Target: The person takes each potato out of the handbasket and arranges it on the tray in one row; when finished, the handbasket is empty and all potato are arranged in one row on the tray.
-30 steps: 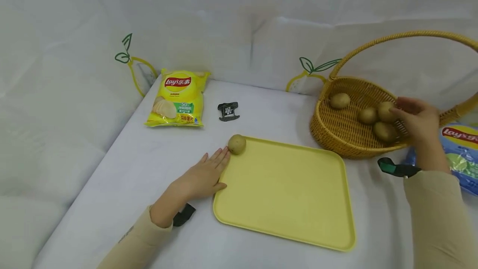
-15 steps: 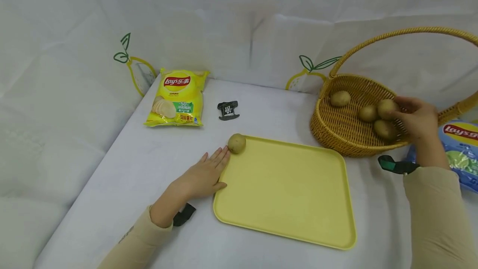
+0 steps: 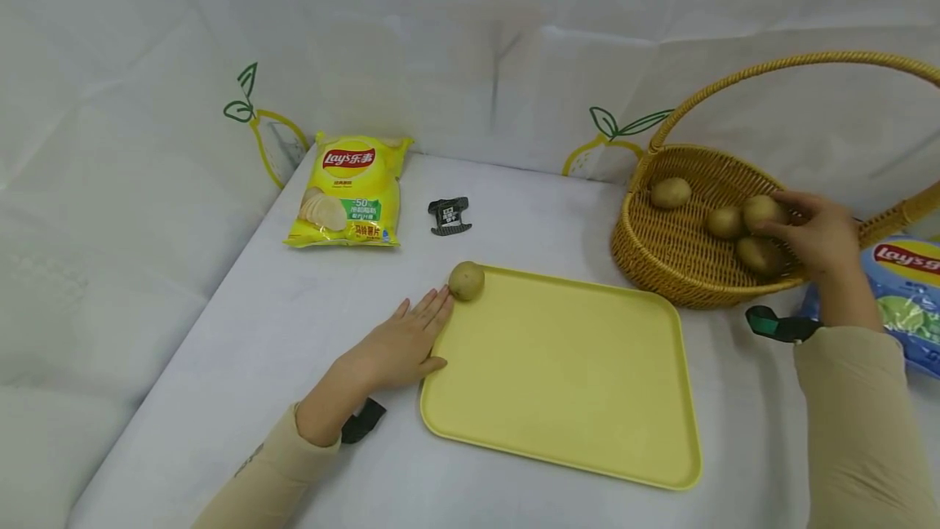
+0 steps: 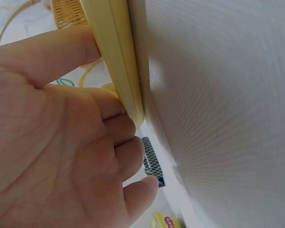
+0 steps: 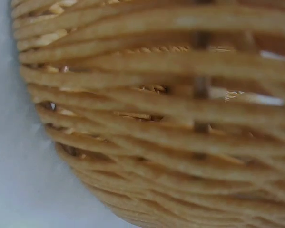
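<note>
My left hand [image 3: 400, 349] rests on the left edge of a yellow tray [image 3: 565, 374], fingers extended. Its fingertips lie beside a round potato [image 3: 466, 281] in the tray's far left corner. The left wrist view has the thumb and fingers against the tray's side wall [image 4: 114, 52]. Inside a wicker basket [image 3: 654, 260] at the right, my right hand [image 3: 826, 235] holds a potato [image 3: 762, 212] between thumb and fingers. Several other potatoes, such as one at the basket's left [image 3: 671, 193], lie there. Only the basket's woven side [image 5: 156, 109] fills the right wrist view, hiding that hand.
A yellow chip bag [image 3: 348, 192] lies at the back left, with a small black packet [image 3: 450, 216] to its right. Partly behind my right forearm is a blue chip bag [image 3: 906, 300]. The basket's tall handle [image 3: 793, 66] arches above it.
My right hand has shifted very slightly at the potato, its thumb a little lower along it. My left hand and the tray look unmoved.
</note>
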Action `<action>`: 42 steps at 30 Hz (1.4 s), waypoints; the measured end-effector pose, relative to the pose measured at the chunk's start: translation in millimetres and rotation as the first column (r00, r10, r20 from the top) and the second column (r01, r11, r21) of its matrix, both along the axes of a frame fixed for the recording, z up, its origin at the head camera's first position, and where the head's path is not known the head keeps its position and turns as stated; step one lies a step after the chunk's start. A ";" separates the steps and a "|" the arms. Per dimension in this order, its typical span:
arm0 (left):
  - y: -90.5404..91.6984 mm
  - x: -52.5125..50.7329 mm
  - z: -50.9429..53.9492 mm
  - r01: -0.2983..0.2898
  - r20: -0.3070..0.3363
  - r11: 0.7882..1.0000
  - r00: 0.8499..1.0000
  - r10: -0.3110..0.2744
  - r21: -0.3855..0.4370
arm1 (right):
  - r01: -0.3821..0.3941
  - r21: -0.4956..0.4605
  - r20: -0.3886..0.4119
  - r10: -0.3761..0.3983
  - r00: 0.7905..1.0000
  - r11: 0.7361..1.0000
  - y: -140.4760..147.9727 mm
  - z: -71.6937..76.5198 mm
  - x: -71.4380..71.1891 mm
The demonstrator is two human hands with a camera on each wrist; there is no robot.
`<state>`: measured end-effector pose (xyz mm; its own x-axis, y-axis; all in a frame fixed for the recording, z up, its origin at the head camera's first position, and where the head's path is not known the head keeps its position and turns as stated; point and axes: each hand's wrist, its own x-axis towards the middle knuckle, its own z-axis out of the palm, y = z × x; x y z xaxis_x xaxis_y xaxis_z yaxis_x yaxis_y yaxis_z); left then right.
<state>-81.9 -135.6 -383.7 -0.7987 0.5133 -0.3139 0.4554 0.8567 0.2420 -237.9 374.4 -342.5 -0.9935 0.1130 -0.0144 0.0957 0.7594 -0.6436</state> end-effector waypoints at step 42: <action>-0.2 -0.6 0.9 0.004 0.003 1.000 1.000 -0.004 0.016 | -0.005 -0.545 -0.223 -0.139 0.965 0.839 -48.0 14.1 37.8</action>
<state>-82.5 -135.9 -382.8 -0.7959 0.5211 -0.3082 0.4578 0.8512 0.2568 -200.1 326.4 -328.4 -0.9630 0.2250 0.1482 -0.0805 0.2845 -0.9553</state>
